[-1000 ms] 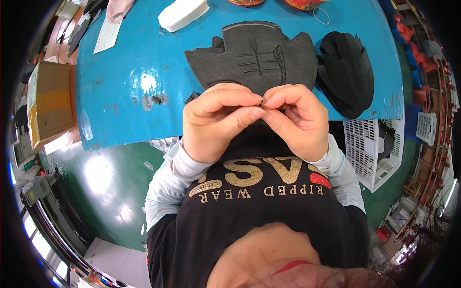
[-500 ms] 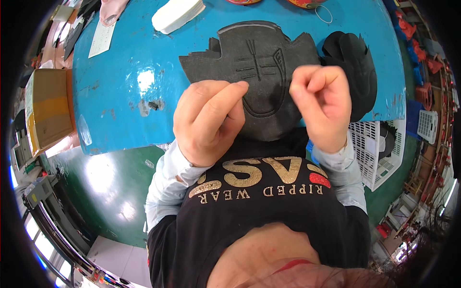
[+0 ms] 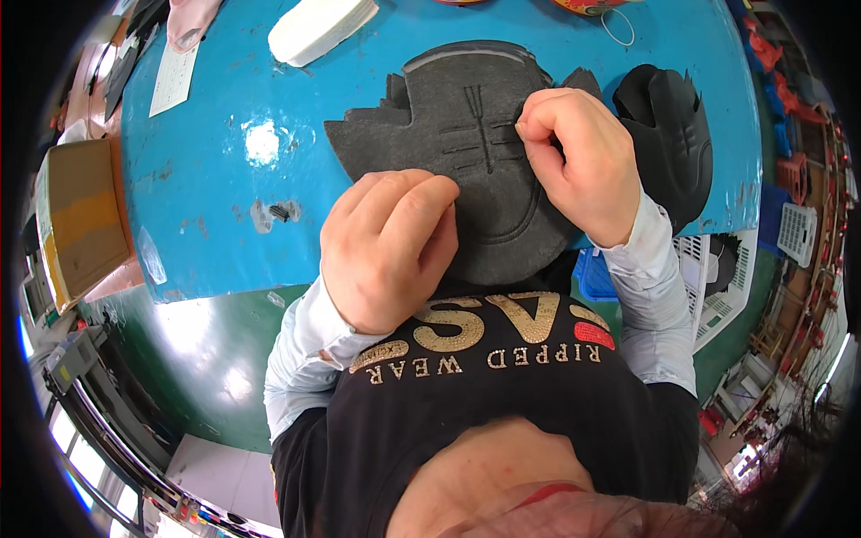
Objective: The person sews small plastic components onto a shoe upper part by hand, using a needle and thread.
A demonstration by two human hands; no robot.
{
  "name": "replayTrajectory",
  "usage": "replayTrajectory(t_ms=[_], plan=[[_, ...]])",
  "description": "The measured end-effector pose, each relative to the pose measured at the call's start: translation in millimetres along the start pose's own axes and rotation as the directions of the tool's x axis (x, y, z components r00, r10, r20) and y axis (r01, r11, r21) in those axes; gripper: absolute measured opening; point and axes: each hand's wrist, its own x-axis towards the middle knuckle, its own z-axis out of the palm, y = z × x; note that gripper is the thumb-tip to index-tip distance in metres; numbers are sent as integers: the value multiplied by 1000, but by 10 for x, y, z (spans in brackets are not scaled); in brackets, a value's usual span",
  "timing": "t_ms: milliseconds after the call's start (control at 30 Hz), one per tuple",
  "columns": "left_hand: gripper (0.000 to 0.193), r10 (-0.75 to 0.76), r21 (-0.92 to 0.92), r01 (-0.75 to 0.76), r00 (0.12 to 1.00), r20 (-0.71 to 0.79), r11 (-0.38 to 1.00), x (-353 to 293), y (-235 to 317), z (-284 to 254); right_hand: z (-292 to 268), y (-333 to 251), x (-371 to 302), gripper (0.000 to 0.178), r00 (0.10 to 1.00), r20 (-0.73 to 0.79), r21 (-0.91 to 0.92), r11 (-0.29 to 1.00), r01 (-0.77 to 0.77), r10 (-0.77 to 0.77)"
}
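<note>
Stacked black moulded pieces with pressed-in lines and a curved groove lie at the table's near edge, right in front of me. Over their lower left part, my left hand is closed, thumb and fingertips pinched together. My right hand is also closed in a pinch, its fingertips at the groove on the right side of the top piece. Whatever either pinch may hold is too small or hidden to make out. More black pieces of the same kind lie curled to the right of my right hand.
The blue table bears a white stack at the back, a white paper card at the far left and a thin loop at the far right. A cardboard box stands left. White crates sit below the right edge.
My right hand has moved forward and slightly left onto the groove. My left hand has come lower and nearer to me. Both stay pinched.
</note>
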Motion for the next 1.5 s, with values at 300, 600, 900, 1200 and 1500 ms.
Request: replayTrajectory(t_ms=[300, 600, 900, 1200, 1500], plan=[[24, 136, 264, -179, 976, 171, 948, 374, -27, 190, 34, -9, 11, 25, 999, -3, -53, 998, 37, -38], [32, 24, 360, -143, 949, 316, 922, 500, 77, 97, -68, 22, 116, 21, 991, 117, -97, 992, 79, -68], [29, 46, 369, -165, 949, 311, 915, 479, 55, 116, -60, 81, 89, 22, 970, 237, -137, 987, 89, -54], [31, 87, 345, -186, 955, 283, 920, 470, 19, 118, -20, 11, -61, 22, 996, 51, -167, 983, 81, -74], [29, 93, 306, -182, 954, 283, 934, 464, -19, 142, 44, 51, -125, 23, 996, -82, -132, 991, 31, -42]])
